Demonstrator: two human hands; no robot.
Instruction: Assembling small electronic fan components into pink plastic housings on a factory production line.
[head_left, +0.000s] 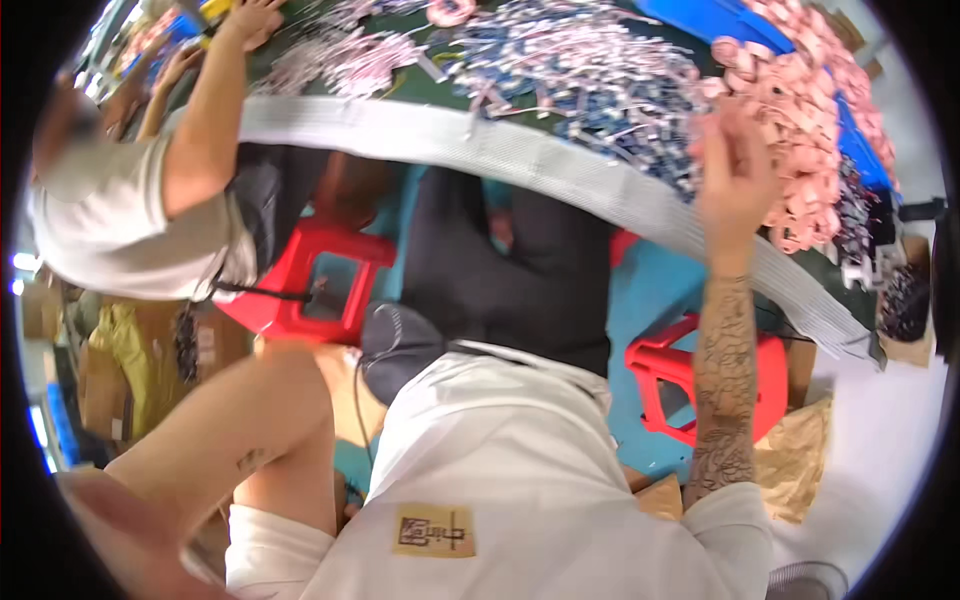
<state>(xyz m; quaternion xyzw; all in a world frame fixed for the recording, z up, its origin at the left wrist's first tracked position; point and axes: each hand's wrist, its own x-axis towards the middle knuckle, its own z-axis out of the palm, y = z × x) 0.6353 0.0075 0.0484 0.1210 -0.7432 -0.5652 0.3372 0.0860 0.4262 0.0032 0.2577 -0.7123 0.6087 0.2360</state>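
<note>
My right hand (738, 175) is raised over the table edge, between a heap of pale pink coiled straps (790, 130) and a pile of small white, pink and dark blue strip pieces (580, 70). Its fingers curl inward. Blur hides what, if anything, lies between them. My left arm bends back toward me, and my left hand (115, 520) is a close, smeared shape at the lower left, its fingers not readable. No object shows at that hand.
A padded whitish strip (520, 148) lines the table edge. Blue trays (735, 22) stand behind the piles. Red plastic stools (385, 250) are below, one on each side. At the left, another person's arm (205, 130) reaches over the table. Cardboard boxes (215, 345) and brown paper (795, 460) lie around.
</note>
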